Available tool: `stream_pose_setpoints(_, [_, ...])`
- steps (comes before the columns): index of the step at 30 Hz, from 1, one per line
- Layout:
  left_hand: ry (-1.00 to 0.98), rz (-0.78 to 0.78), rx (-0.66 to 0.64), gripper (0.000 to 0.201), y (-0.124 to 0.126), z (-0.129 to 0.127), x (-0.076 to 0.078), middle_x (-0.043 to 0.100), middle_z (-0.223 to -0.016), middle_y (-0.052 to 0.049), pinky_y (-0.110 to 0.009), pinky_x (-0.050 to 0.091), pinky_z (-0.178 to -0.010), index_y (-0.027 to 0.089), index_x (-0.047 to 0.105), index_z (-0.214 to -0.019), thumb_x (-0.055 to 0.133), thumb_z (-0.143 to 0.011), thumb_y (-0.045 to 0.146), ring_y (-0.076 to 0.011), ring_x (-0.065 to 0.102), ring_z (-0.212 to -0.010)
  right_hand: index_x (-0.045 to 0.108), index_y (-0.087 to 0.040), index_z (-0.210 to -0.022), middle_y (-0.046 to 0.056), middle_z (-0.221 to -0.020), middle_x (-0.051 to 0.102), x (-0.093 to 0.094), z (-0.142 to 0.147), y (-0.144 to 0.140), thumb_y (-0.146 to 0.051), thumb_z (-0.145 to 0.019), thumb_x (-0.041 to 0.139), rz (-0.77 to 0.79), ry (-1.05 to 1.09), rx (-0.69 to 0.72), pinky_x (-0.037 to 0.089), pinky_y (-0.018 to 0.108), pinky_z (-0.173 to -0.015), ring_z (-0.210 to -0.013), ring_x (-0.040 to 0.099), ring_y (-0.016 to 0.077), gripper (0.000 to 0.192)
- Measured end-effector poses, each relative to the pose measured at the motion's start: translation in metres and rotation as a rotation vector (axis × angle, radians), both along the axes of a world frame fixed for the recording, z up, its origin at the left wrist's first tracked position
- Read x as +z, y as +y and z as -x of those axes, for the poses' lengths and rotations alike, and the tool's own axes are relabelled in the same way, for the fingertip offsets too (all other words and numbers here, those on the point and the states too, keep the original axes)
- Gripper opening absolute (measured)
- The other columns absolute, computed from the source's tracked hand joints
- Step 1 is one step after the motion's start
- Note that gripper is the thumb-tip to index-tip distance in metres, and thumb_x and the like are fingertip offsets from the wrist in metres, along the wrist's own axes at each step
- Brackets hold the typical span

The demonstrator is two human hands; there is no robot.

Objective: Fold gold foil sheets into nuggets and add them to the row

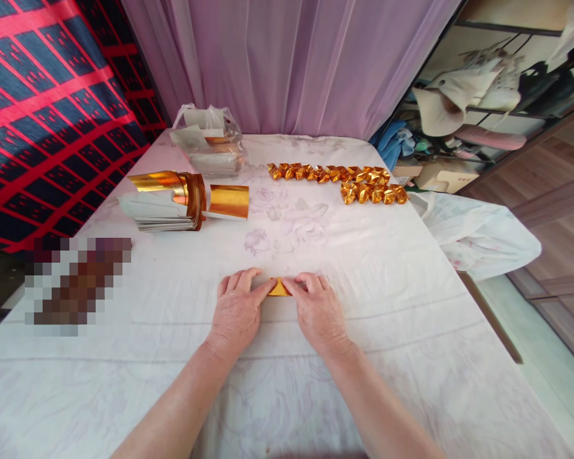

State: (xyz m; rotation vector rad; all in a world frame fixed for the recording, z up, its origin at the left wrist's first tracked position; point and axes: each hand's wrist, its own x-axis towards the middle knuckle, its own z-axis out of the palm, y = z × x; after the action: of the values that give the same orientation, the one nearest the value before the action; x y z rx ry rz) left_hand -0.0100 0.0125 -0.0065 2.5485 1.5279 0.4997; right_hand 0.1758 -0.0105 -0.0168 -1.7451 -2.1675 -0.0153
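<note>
A small folded piece of gold foil paper (280, 288) lies flat on the tablecloth in front of me. My left hand (238, 309) grips its left end, thumb pressed on the foil and fingers curled. At the opposite end, my right hand (319, 311) presses in the same way. The thumbs cover both ends, so only the shiny middle shows. Folded gold foil pieces (328, 173) stand in a row farther back, with a shorter row (373, 194) before it. A stack of foil paper sheets (165, 213) rests at the back left, beside a loose gold sheet (229, 201).
Behind the stack sits a clear plastic bag (215, 150) holding more paper. A purple curtain (291, 70) hangs at the table's far edge, and red-and-dark checked fabric (52, 95) on the left. To the right are a shelf with a cap (440, 105) and a white bag (488, 233).
</note>
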Motion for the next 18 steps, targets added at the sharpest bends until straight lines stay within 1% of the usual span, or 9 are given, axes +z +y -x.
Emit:
stream_pose_setpoints(4, [-0.023,0.018,0.007,0.051,0.000,0.001,0.000,0.057,-0.127,-0.010,-0.048,0.043,-0.094,0.033,0.067,-0.123,0.046,-0.085,0.007,-0.0287,0.053,-0.113,0.068,-0.034,-0.120,0.006,-0.105,0.063,0.002,0.000,0.000,-0.009,-0.088,0.057,0.037,-0.038,-0.017,0.041,0.032,-0.071,-0.087,0.054,0.0207,0.043])
stream_pose_setpoints(8, [-0.060,0.033,0.012,0.044,0.001,0.003,0.000,0.057,-0.127,-0.008,-0.048,0.043,-0.094,0.033,0.068,-0.121,0.045,-0.090,0.011,-0.0280,0.053,-0.115,0.070,-0.032,-0.117,0.006,-0.104,0.064,0.002,-0.003,-0.004,-0.011,-0.088,0.057,0.019,-0.048,-0.035,0.040,0.033,-0.071,-0.088,0.053,0.0212,0.038])
stream_pose_setpoints(18, [-0.075,0.010,0.024,0.040,-0.001,0.015,-0.001,0.060,-0.128,-0.006,-0.048,0.044,-0.094,0.032,0.070,-0.116,0.046,-0.092,0.013,-0.0269,0.053,-0.116,0.069,-0.031,-0.119,0.007,-0.107,0.064,0.001,-0.008,-0.007,-0.012,-0.088,0.057,0.007,-0.042,-0.012,0.040,0.034,-0.072,-0.089,0.053,0.0213,0.038])
